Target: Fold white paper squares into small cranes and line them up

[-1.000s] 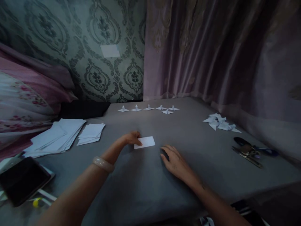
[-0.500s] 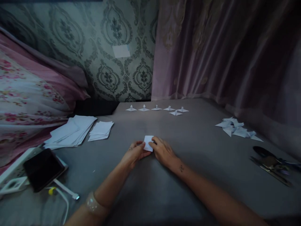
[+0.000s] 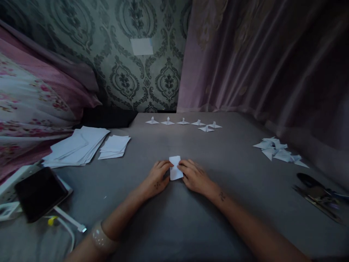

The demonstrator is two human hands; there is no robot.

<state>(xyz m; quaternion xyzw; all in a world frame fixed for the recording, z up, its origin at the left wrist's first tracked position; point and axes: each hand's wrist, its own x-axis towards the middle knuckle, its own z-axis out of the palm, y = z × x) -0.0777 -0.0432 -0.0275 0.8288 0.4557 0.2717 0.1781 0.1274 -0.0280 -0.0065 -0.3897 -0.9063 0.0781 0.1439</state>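
A small white piece of paper, a narrow upright rectangle, lies between my two hands near the middle of the grey table. My left hand pinches its left edge, with the thumb and fingertips on it. From the other side my right hand grips the right edge, the fingers closed over it. How many layers the paper has, I cannot tell. Several folded paper cranes stand in a row toward the back of the table, their wings spread.
At the left lie a stack of larger white sheets and smaller paper squares. A dark tablet-like device rests by a power strip and white cables. More folded paper is heaped at right, near scissors.
The paper has gone from a squarer, tilted shape to a taller, straighter one. My left hand has turned to hold it from the side. The view has shifted slightly.
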